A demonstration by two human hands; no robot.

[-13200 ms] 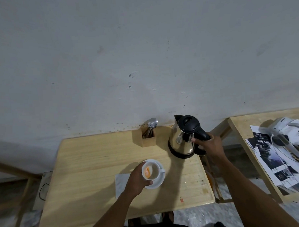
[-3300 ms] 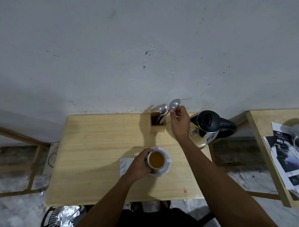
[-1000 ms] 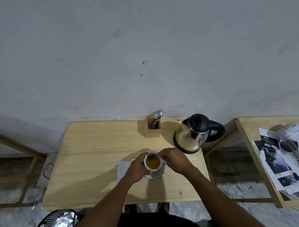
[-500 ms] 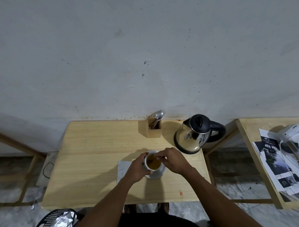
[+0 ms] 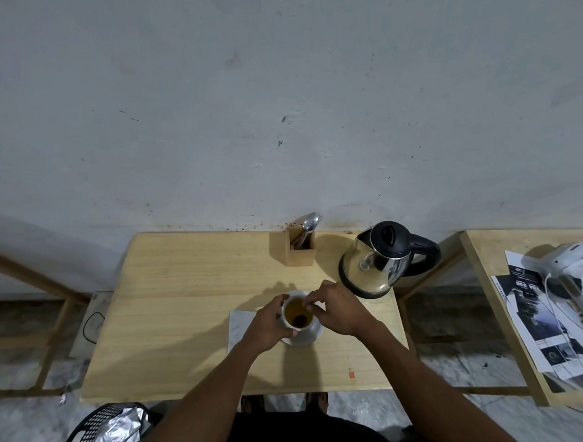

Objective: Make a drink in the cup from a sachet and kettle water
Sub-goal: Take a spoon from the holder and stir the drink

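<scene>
At the left edge of the scene, beside the bench, a black basket with crumpled foil sat on the floor. A pale napkin lay on the wood, touching the saucer that carried the cup. My left hand wrapped the cup's left side, fingers curled against the wall to steady it. The drink inside was amber with a dark patch near the front. My right hand hovered at the right of the rim, its fingers pinched together over the liquid; I judged they held a spoon for stirring, though I could not make out the spoon itself. To stir well I would keep the cup braced, make small slow circles, and reach the bottom where the dark patch sat, without slopping onto the saucer. Behind stood the wooden holder with cutlery, and right of it the kettle, well clear of my hands.
</scene>
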